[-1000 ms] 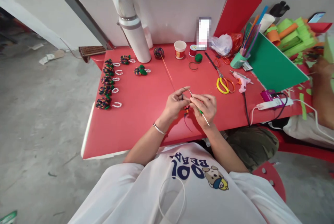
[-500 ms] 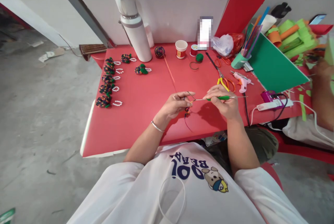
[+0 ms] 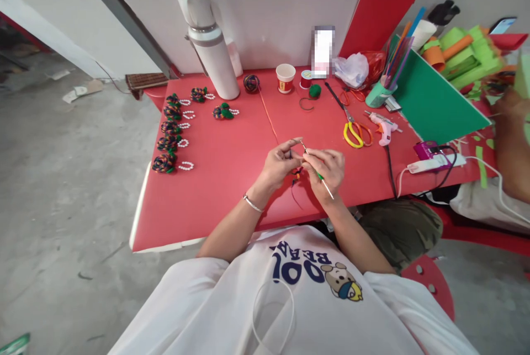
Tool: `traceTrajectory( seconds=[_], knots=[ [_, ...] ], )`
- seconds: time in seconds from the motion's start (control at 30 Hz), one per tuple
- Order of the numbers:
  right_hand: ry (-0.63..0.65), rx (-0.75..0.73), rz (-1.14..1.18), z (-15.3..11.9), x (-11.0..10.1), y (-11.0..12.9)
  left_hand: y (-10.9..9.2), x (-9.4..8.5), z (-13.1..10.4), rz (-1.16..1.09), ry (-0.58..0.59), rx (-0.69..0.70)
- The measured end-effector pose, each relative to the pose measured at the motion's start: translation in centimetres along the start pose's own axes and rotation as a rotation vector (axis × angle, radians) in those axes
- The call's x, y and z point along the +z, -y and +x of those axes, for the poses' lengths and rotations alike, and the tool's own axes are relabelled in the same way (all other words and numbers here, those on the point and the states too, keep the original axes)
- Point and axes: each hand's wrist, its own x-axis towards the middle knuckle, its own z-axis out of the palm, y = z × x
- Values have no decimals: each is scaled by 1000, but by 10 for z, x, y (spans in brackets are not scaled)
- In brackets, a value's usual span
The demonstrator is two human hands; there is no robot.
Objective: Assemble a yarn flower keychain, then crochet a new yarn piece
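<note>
My right hand [image 3: 327, 173] is closed round a crochet hook with a green grip [image 3: 320, 176]; its tip points up and left. Close beside it, my left hand [image 3: 278, 166] pinches a small multicoloured piece of yarn work [image 3: 296, 175], with yarn round its fingers. An orange strand [image 3: 268, 115] runs from the left hand back to a dark multicoloured yarn ball [image 3: 252, 83]. The fingertips of both hands meet near the hook, and partly hide the work. Several yarn pieces [image 3: 164, 162] with white bead loops [image 3: 186, 165] lie at the table's left.
On the red table [image 3: 215, 195] stand a white flask [image 3: 215, 57], paper cup [image 3: 285, 79] and pen holder [image 3: 377, 94]. Scissors [image 3: 353, 134], a pink glue gun [image 3: 385, 127], green yarn [image 3: 314, 91] and a power strip [image 3: 436, 164] lie to the right. Another person's arm [image 3: 513, 145] is at far right.
My right hand has moved left, up against my left hand. The hook has turned from nearly level to a steep slant. The left hand has hardly moved.
</note>
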Motion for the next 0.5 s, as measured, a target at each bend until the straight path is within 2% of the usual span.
traceTrajectory(
  seconds=[0.07, 0.17, 0.33, 0.43, 0.5],
  knots=[
    [4, -13, 0, 3, 0, -3, -2, 0, 0, -21, 33, -18],
    [105, -3, 139, 15, -6, -11, -6, -2, 0, -42, 64, -29],
    [308, 35, 340, 45, -37, -27, -11, -7, -1, -43, 81, -62],
    [357, 133, 385, 58, -54, -35, -9, -9, 0, -25, 103, -76],
    [350, 216, 487, 59, -56, -40, -8, -10, 1, -12, 108, -83]
  ],
)
